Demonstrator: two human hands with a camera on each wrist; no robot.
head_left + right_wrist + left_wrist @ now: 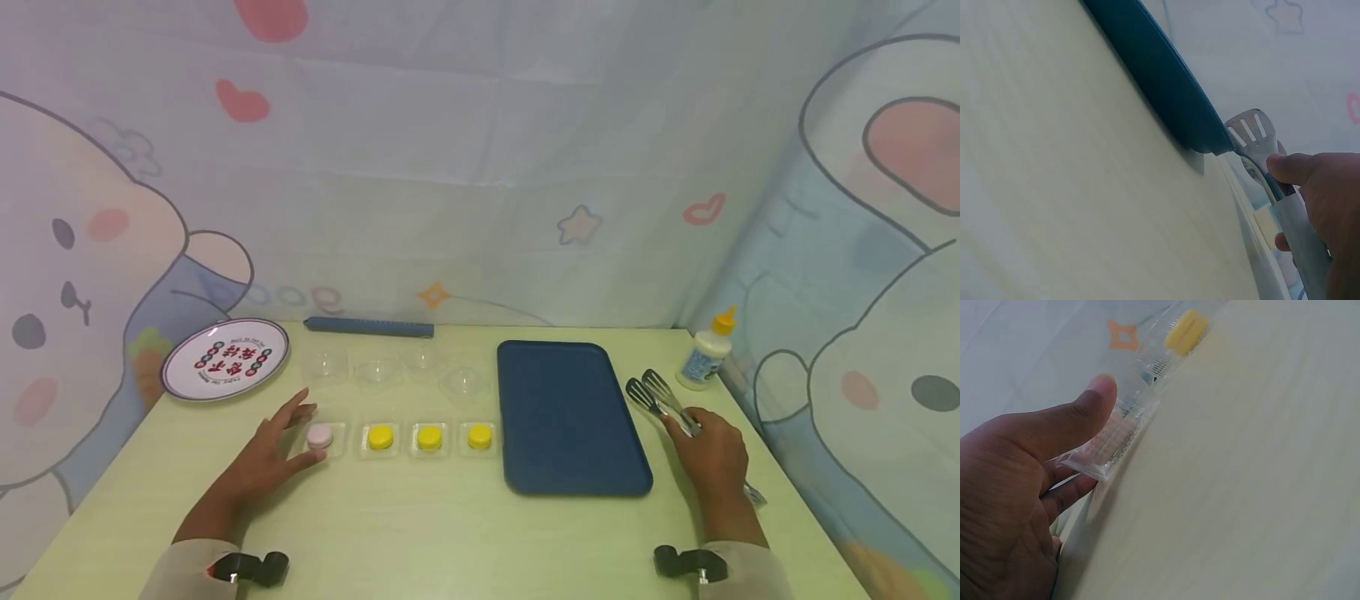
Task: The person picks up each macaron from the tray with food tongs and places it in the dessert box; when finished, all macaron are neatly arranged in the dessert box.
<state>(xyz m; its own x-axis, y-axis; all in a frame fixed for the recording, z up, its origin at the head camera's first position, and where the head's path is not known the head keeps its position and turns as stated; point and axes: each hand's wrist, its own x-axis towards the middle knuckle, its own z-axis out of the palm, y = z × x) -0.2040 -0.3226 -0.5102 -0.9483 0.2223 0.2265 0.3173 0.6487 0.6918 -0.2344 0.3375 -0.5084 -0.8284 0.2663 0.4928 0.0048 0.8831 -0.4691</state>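
My left hand (273, 450) is spread around a clear plastic tray (339, 435) with a round pink cake-like piece (319, 435) in it. The thumb lies at the near side and the fingers at the far side, with a gap between fingertips and tray in the head view. To the right stand several similar trays with round yellow pieces (429, 437). My right hand (712, 454) grips metal tongs (678, 408) beside the dark blue tray (573, 417). Their two slotted ends (1254, 134) point away from me and sit apart.
Clear domed lids (378, 372) lie behind the small trays. An oval plate (225, 360) with red lettering sits at the back left. A blue bar-shaped thing (369, 327) lies along the back edge. A white bottle (705, 354) with a yellow nozzle stands at the back right.
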